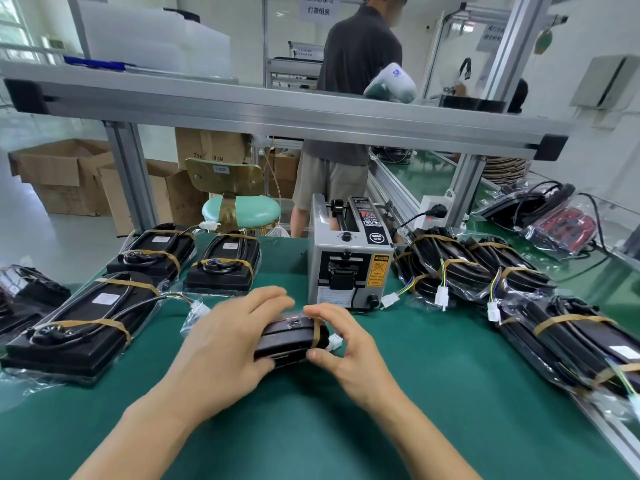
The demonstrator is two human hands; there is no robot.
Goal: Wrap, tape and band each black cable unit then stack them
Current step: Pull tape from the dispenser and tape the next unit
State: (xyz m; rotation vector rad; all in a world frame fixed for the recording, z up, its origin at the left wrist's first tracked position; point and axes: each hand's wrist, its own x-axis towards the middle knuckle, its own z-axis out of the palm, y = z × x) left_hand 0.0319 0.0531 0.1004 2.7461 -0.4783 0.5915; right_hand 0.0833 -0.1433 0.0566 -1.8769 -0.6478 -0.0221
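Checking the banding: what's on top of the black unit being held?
A tan rubber band crosses the black unit near its right end; the left hand covers the rest.

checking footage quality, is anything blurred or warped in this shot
Head view: the left hand is motion-blurred, the right hand sharper; wide-angle distortion bows the aluminium beam; plastic wrap on the banded units right of the tape dispenser shows glare.

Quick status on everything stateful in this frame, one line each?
Left hand: gripping the held unit.
Right hand: pinching the held unit's end.
Held unit: on mat, one band on.
Tape dispenser: red light lit.
Left stack: banded, bagged.
Right pile: banded, bagged.
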